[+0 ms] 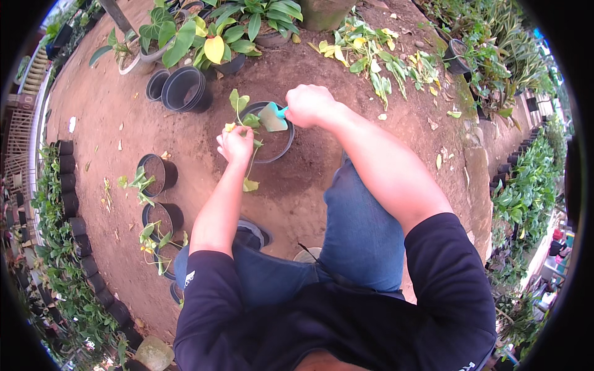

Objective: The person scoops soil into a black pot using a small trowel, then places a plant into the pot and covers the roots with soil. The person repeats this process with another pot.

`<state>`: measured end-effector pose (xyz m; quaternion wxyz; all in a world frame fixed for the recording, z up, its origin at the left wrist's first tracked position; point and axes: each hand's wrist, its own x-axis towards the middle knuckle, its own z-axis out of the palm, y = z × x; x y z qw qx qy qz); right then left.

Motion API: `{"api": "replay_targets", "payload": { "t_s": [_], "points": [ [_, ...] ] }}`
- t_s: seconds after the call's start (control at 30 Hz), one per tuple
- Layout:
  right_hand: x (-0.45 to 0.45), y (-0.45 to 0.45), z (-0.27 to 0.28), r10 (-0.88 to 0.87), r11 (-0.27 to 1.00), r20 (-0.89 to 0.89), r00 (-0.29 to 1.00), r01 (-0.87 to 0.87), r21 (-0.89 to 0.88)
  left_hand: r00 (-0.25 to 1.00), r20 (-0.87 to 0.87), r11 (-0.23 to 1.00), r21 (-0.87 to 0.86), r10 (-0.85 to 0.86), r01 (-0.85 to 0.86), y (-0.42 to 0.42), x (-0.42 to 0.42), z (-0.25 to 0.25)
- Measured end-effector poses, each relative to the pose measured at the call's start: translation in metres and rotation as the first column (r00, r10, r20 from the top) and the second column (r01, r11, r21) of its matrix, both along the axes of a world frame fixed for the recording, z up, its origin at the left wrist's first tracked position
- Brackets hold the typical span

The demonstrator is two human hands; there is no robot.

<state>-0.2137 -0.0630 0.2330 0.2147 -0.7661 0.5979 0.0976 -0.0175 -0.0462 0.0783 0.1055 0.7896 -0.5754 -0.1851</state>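
Observation:
My left hand (236, 143) pinches a leafy plant cutting (240, 104) at the left rim of a round black plastic pot (293, 139) with soil in it. Leaves of the cutting stick up above my fingers, and a stem with a leaf hangs below them. Closed around the handle of a turquoise garden trowel (274, 118), my right hand (308, 105) is at the pot's upper right. The trowel's blade is over the upper part of the pot and has some soil on it. Whether the cutting's lower end touches the soil cannot be told.
Empty black pots (184, 88) stand at the upper left, near potted leafy plants (178, 39). Soil-filled pots (160, 175) with drooping cuttings line the left. Wilted cuttings (371, 60) lie on the ground at the upper right. A stone edging (478, 195) runs along the right.

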Motion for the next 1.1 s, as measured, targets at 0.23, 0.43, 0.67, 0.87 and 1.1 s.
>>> {"api": "replay_targets", "payload": {
  "t_s": [0.23, 0.43, 0.67, 0.87, 1.1],
  "points": [
    [-0.007, 0.002, 0.014, -0.051, 0.998, 0.066, 0.996, 0.054, -0.037, 0.885, 0.307, 0.920, 0.292, -0.350, 0.263, -0.006, 0.042, 0.093],
    [-0.031, 0.002, 0.011, -0.067, 0.997, 0.055, 0.996, 0.070, -0.042, 0.990, -0.138, 0.963, 0.262, -0.023, 0.059, 0.071, 0.200, 0.177],
    [-0.032, 0.007, 0.019, -0.104, 0.993, 0.094, 0.990, 0.109, -0.046, 0.878, 0.058, 0.576, 0.734, 0.475, -0.360, 0.326, 0.213, 0.040],
    [-0.029, 0.007, 0.009, -0.093, 0.990, 0.169, 0.981, 0.110, -0.094, 0.497, -0.476, 0.660, 0.685, 0.726, -0.309, 0.381, 0.163, 0.053],
    [-0.013, 0.013, 0.005, -0.181, 0.978, 0.190, 0.965, 0.196, -0.068, -0.312, -0.734, 0.396, 0.616, 0.604, -0.681, 0.428, 0.239, 0.028]
  ]
}}
